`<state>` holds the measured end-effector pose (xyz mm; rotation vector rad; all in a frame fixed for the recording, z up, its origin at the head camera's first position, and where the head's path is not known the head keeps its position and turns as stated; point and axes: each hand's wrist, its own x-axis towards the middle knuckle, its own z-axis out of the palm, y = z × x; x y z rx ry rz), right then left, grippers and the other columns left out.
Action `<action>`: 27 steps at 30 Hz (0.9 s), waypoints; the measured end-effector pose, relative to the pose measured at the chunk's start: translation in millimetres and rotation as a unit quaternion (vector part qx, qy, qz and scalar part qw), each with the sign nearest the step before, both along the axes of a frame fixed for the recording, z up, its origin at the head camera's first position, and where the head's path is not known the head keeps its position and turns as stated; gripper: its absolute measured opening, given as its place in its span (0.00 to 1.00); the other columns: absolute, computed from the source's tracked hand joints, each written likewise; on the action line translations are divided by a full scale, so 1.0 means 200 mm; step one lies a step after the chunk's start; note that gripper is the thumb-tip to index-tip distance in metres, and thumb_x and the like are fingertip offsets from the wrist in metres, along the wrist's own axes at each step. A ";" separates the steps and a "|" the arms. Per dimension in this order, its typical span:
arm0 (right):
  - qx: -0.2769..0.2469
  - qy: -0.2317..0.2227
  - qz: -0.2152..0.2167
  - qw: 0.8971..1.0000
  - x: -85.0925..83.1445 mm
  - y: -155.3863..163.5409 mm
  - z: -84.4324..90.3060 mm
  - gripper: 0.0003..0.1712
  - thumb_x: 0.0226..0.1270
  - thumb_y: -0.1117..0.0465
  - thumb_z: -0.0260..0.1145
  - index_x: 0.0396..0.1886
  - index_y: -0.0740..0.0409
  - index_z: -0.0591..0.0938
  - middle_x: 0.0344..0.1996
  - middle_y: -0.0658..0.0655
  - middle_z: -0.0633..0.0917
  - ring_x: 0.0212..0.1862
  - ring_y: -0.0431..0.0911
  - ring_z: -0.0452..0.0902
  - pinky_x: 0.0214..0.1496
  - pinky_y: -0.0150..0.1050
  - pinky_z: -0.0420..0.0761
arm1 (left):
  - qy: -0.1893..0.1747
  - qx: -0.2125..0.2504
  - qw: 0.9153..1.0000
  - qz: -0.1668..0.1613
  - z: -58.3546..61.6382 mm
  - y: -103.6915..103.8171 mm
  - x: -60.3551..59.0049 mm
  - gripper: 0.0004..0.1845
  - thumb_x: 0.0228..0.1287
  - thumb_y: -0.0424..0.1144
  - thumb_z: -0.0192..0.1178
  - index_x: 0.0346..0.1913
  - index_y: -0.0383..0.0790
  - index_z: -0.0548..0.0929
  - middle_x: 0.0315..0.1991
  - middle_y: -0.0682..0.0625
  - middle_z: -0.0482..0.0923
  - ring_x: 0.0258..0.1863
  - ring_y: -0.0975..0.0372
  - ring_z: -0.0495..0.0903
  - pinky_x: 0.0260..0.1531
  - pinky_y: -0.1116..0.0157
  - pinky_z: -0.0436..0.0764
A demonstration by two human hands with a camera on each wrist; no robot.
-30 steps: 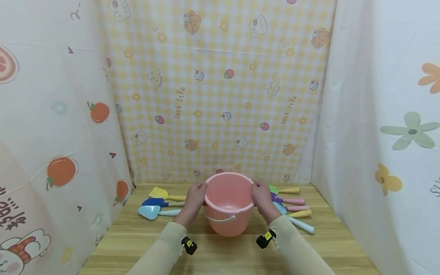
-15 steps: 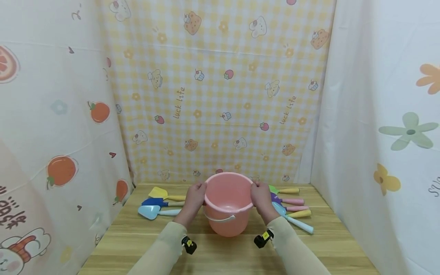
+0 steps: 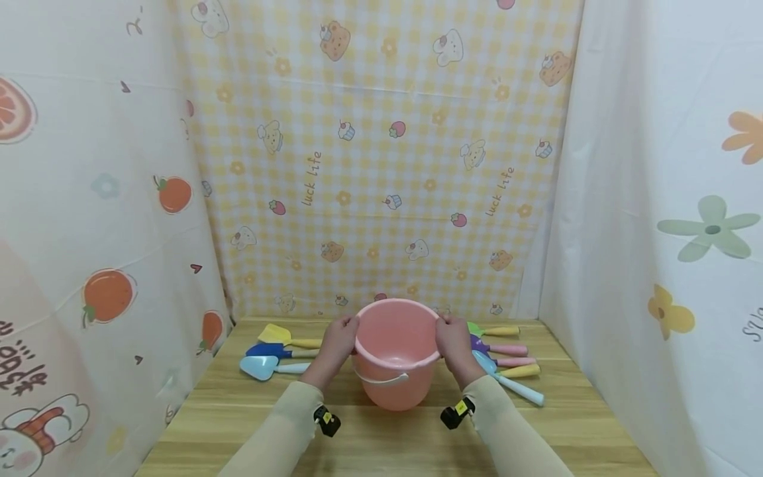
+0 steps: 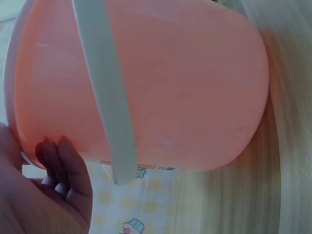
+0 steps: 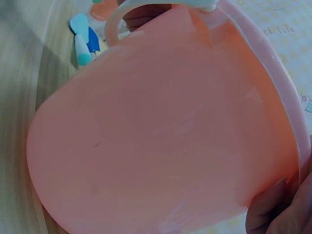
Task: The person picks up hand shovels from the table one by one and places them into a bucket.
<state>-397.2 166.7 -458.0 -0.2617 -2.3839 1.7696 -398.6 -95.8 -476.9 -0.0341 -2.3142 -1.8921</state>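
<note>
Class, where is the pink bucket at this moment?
In the head view, the pink bucket stands mid-table, gripped at its rim by the left hand and right hand, toy shovels on both sides.

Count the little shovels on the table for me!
8: yellow, dark blue, light blue left of the bucket; green, purple, pink-handled, yellow-handled, pale blue right. More may hide.

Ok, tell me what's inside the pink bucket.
The pink bucket, gripped at its rim by the left hand and right hand, shows only bare pink inner wall in the head view. Nothing is visible inside, but its near wall hides the bottom.
</note>
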 end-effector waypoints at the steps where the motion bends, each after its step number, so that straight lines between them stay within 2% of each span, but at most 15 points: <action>1: -0.001 0.000 0.000 1.000 0.00 0.00 0.00 0.30 0.84 0.58 0.52 0.78 0.60 0.80 0.62 0.70 0.87 0.19 0.43 0.75 0.21 0.36 0.78 | -0.003 0.001 1.000 -0.003 0.00 0.00 0.00 0.24 0.88 0.48 0.51 0.57 0.30 0.88 0.43 0.39 0.87 0.31 0.60 0.84 0.30 0.66 0.86; 4: -0.002 0.000 0.000 1.000 0.00 0.00 0.00 0.30 0.84 0.57 0.52 0.78 0.61 0.79 0.59 0.70 0.88 0.20 0.46 0.77 0.21 0.36 0.78 | -0.004 0.003 1.000 -0.008 0.00 -0.01 0.00 0.23 0.87 0.47 0.49 0.54 0.31 0.89 0.41 0.41 0.87 0.31 0.59 0.84 0.31 0.64 0.86; 7: -0.004 0.000 0.000 1.000 0.00 0.00 -0.01 0.30 0.85 0.56 0.52 0.78 0.60 0.79 0.53 0.70 0.89 0.22 0.48 0.79 0.21 0.35 0.79 | -0.006 -0.004 1.000 -0.006 0.02 -0.02 -0.01 0.23 0.84 0.45 0.47 0.45 0.30 0.87 0.32 0.45 0.84 0.28 0.59 0.82 0.30 0.64 0.84; 9: -0.005 0.001 0.001 1.000 0.00 0.01 -0.01 0.30 0.85 0.56 0.52 0.79 0.60 0.79 0.51 0.71 0.89 0.23 0.49 0.80 0.22 0.35 0.79 | -0.008 -0.007 1.000 0.000 0.03 -0.03 -0.02 0.24 0.83 0.45 0.45 0.44 0.30 0.86 0.27 0.47 0.80 0.26 0.59 0.80 0.30 0.64 0.84; 12: -0.002 0.001 0.000 1.000 -0.01 0.01 0.00 0.30 0.84 0.57 0.52 0.79 0.60 0.79 0.53 0.71 0.89 0.21 0.46 0.77 0.21 0.35 0.79 | -0.015 -0.011 1.000 0.009 0.05 -0.06 -0.03 0.25 0.84 0.46 0.44 0.54 0.31 0.87 0.27 0.47 0.81 0.25 0.60 0.78 0.33 0.63 0.85; 15: 0.001 0.003 0.000 1.000 -0.01 0.01 0.00 0.30 0.83 0.57 0.52 0.78 0.60 0.79 0.56 0.71 0.88 0.18 0.43 0.74 0.21 0.36 0.78 | -0.020 -0.011 1.000 0.015 0.07 -0.10 -0.02 0.26 0.85 0.46 0.44 0.65 0.31 0.84 0.35 0.45 0.82 0.28 0.60 0.79 0.37 0.61 0.87; 17: 0.003 0.003 -0.001 1.000 -0.01 0.01 0.00 0.30 0.83 0.57 0.53 0.78 0.60 0.80 0.56 0.70 0.89 0.18 0.43 0.73 0.21 0.36 0.78 | -0.020 -0.016 1.000 0.018 0.08 -0.13 -0.02 0.26 0.86 0.45 0.44 0.65 0.31 0.84 0.39 0.43 0.82 0.30 0.59 0.79 0.38 0.59 0.88; 21: 0.002 0.003 0.001 1.000 -0.02 0.01 0.00 0.30 0.83 0.57 0.53 0.78 0.60 0.80 0.52 0.71 0.89 0.19 0.45 0.75 0.21 0.36 0.79 | -0.027 -0.056 0.997 0.039 0.07 -0.22 -0.03 0.21 0.86 0.45 0.48 0.62 0.38 0.86 0.39 0.44 0.81 0.32 0.57 0.80 0.30 0.60 0.83; 24: 0.001 0.004 0.004 1.000 -0.02 0.01 -0.01 0.30 0.83 0.57 0.52 0.78 0.61 0.79 0.52 0.71 0.89 0.18 0.44 0.74 0.20 0.36 0.78 | -0.024 -0.111 0.992 0.046 0.05 -0.28 -0.03 0.18 0.84 0.46 0.51 0.60 0.41 0.87 0.38 0.45 0.82 0.32 0.56 0.80 0.26 0.63 0.78; 27: 0.002 0.005 0.005 1.000 -0.01 0.01 0.00 0.30 0.83 0.57 0.52 0.78 0.61 0.79 0.52 0.72 0.89 0.17 0.42 0.72 0.20 0.36 0.77 | -0.014 -0.154 0.987 0.031 0.04 -0.33 -0.04 0.18 0.84 0.46 0.53 0.59 0.39 0.86 0.43 0.43 0.84 0.35 0.56 0.80 0.31 0.62 0.80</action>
